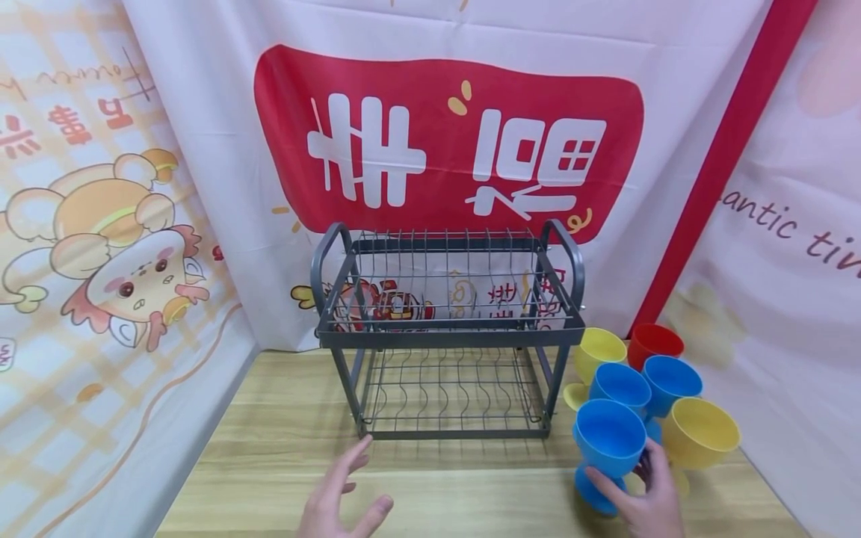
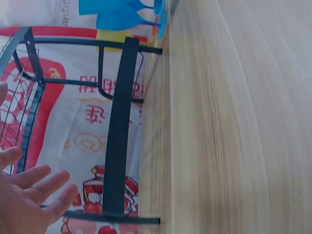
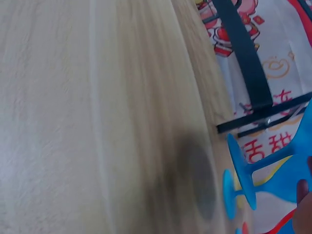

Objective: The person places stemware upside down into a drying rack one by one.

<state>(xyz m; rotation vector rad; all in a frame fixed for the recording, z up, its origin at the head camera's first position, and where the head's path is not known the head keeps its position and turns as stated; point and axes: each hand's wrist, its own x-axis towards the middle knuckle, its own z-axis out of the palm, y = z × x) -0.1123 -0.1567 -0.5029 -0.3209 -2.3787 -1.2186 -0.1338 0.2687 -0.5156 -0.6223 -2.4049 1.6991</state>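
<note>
At the right, my right hand grips a blue plastic goblet, thumb and fingers about its lower bowl. The goblet is upright, and its foot appears raised off the tabletop, with a shadow on the wood in the right wrist view. My left hand holds nothing, its fingers and thumb spread in front of the rack's left corner. A dark two-tier wire dish rack stands in the middle. The left wrist view shows the left hand's extended fingers beside the rack.
Behind the held goblet stand other goblets: two blue, two yellow and a red one. The wooden table meets printed cloth at the back and sides.
</note>
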